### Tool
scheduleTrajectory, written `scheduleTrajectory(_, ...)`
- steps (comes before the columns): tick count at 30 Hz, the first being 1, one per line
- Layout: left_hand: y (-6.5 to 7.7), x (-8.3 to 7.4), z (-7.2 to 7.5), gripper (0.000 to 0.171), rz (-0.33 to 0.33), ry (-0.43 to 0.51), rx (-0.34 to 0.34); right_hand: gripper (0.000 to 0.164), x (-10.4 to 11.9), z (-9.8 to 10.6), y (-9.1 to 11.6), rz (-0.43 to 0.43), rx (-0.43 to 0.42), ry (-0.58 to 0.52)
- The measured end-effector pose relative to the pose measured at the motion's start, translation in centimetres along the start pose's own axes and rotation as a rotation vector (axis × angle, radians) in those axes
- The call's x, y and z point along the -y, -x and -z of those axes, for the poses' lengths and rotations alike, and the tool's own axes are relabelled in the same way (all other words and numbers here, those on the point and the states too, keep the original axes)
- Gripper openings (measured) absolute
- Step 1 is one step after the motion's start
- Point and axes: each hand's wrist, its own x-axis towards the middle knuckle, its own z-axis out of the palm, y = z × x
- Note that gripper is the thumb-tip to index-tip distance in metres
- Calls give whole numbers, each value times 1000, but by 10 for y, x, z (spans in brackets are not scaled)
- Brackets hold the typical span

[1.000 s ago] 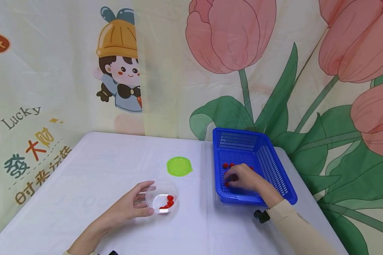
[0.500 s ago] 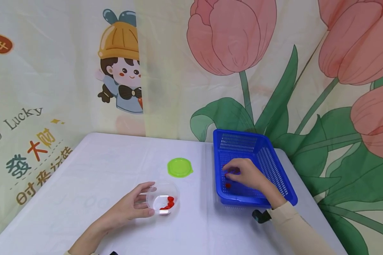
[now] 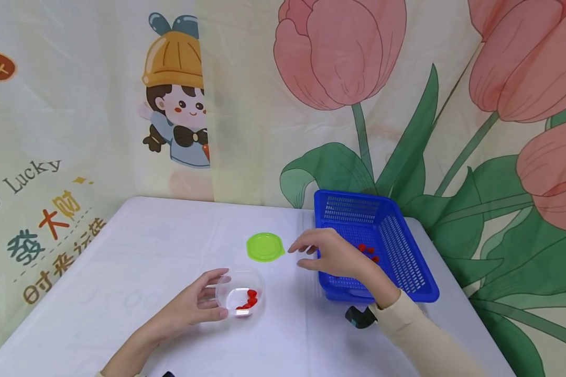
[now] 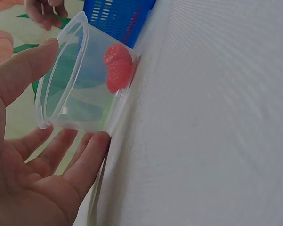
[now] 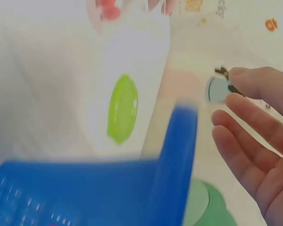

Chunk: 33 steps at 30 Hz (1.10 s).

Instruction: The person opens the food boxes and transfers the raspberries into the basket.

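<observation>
With thumb and fingers round its sides, my left hand (image 3: 195, 301) holds a clear plastic cup (image 4: 80, 101) on the white table. Several red raspberries (image 4: 118, 70) lie at the cup's bottom. My right hand (image 3: 332, 254) is above the left rim of a blue plastic basket (image 3: 412, 256), its thumb and fingers apart. The right wrist view shows no object between those fingers (image 5: 240, 146). Inside the basket, more red raspberries (image 3: 370, 250) are visible; the right hand and forearm cover part of the basket floor.
A bright green lid (image 3: 265, 247) lies flat on the white tablecloth (image 3: 170, 235), between the cup and the basket and farther back. Behind the table hangs a backdrop (image 3: 245, 104) printed with tulips and a cartoon figure.
From inside the basket, my right hand has moved left to its rim, and its thumb and fingers have spread. My left hand and the cup stay in place.
</observation>
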Motion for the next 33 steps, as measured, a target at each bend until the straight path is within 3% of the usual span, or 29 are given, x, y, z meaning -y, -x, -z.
scheduleTrajectory(9, -1, 1, 0, 92, 11, -1, -7, 27, 24, -27, -38, 55, 184, 14)
scheduleTrajectory(16, 0, -1, 0, 91, -13, 9, 5, 28, 32, -50, -61, 74, 273, 19)
scheduleTrajectory(33, 1, -3, 0, 93, -29, 44, 43, 29, 36, -99, -85, 37, 417, -1)
